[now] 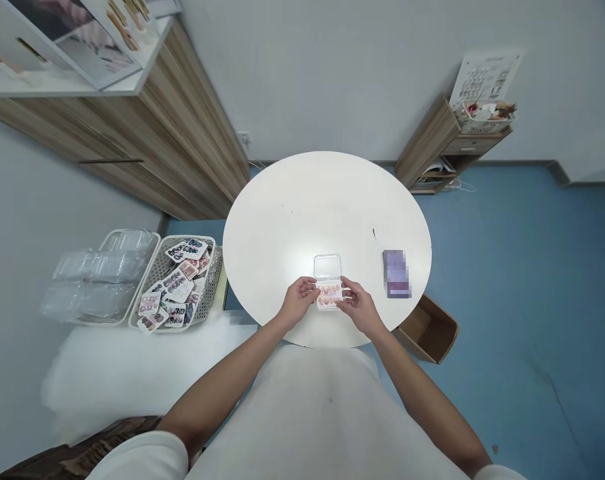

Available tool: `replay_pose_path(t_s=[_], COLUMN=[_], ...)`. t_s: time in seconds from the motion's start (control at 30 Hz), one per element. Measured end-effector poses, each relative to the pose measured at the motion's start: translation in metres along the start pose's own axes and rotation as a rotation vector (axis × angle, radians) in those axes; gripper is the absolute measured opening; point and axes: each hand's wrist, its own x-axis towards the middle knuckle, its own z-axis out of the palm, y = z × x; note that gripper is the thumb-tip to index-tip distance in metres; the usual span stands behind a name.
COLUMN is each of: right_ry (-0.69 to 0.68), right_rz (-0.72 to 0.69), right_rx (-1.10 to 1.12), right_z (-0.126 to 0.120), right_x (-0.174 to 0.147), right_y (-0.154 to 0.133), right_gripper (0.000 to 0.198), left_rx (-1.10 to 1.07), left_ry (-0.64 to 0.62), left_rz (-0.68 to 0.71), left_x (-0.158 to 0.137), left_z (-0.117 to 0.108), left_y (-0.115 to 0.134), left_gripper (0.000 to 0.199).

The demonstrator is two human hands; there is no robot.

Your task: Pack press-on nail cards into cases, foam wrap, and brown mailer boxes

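A clear plastic case (327, 266) lies near the front edge of the round white table (322, 200), its lid tipped back away from me. In its lower half sits a card of pinkish press-on nails (329, 291). My left hand (300, 300) grips the left side, its thumb at the card's edge. From the right, my right hand (358, 307) holds the other side, with the thumb low on the card's corner. Whether the fingers also pinch the card itself is hard to see.
A purple pixelated stack (396, 274) rests at the table's right. Left of the table are a white basket (212, 283) of nail cards and another basket (155, 248) of clear cases. A cardboard box (429, 329) stands on the floor at right. Wooden cabinets (182, 120) line the wall.
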Motion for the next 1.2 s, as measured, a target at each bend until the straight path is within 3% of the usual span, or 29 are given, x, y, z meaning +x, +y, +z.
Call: replay_pose_path(t_s=[0.27, 0.4, 0.6, 0.73, 0.83, 1.2], right_ry=[-0.037, -0.084, -0.061, -0.062, -0.07, -0.091], right_rz=[0.139, 0.227, 0.205, 0.165, 0.138, 0.077], right_rx=[0.347, 0.391, 0.368, 0.342, 0.309, 0.355], right_z=[0.006, 0.009, 0.007, 0.004, 0.003, 0.004], right_x=[-0.001, 0.006, 0.008, 0.006, 0.003, -0.005], right_y=[-0.02, -0.03, -0.035, -0.036, -0.036, -0.037], right_gripper=[0.044, 0.042, 0.049, 0.048, 0.046, 0.025], left_rx=[-0.032, -0.11, -0.429, -0.49, -0.453, -0.451], left_ry=[-0.037, -0.084, -0.14, -0.275, -0.347, -0.299], left_rz=[0.049, 0.013, -0.173, -0.288, -0.303, -0.266], left_x=[-0.02, -0.026, -0.034, -0.04, -0.042, -0.04], left_z=[-0.007, -0.008, -0.005, -0.007, -0.007, -0.006], left_y=[0.018, 0.018, 0.017, 0.018, 0.018, 0.015], left_gripper=[0.034, 0.035, 0.039, 0.036, 0.032, 0.031])
